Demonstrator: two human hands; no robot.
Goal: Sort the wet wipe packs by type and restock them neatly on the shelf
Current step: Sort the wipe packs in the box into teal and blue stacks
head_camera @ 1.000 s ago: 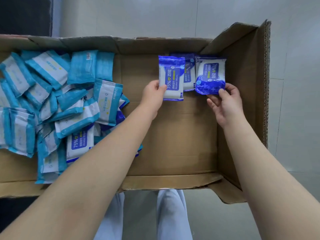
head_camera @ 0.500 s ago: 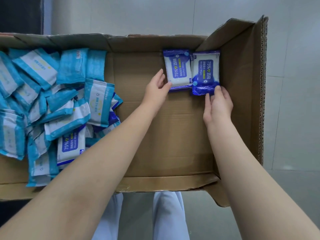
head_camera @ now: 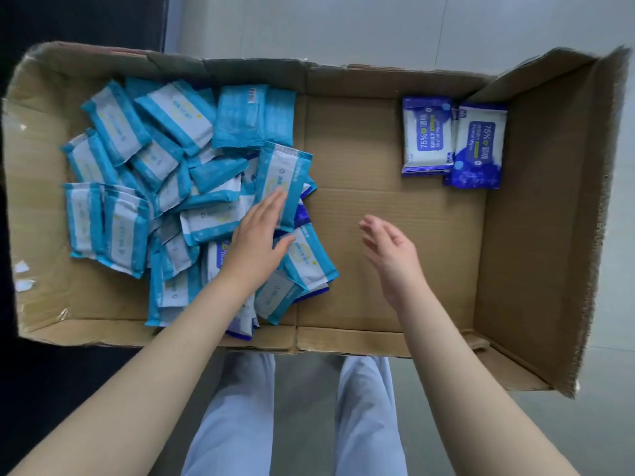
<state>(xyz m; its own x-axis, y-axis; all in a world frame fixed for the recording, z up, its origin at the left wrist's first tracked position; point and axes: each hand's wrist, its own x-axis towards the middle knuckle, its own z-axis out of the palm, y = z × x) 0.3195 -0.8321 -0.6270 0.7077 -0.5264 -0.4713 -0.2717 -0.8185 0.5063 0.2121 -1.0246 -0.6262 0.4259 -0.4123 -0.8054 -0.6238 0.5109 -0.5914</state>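
Note:
A jumbled pile of light-blue wet wipe packs [head_camera: 165,187] fills the left half of a large cardboard box [head_camera: 395,255]. A few dark-blue 75% alcohol wipe packs poke out from under the pile's right edge [head_camera: 302,214]. Two dark-blue alcohol packs [head_camera: 453,146] lie side by side in the box's far right corner, with others under them. My left hand [head_camera: 257,242] lies with straight fingers on the pile's right edge, touching a light-blue pack. My right hand [head_camera: 388,252] hovers relaxed over the bare box floor and holds nothing.
The box's right end flap [head_camera: 563,218] stands up tall. Its near flap [head_camera: 343,341] lies low in front of my legs. Pale floor tiles surround the box, and a dark area lies to the left. White scraps [head_camera: 22,276] stick to the left inner wall.
Both hands let go of the dark-blue packs in the far right corner and drew back. My left hand moved left onto the mixed pile. The view shifted left.

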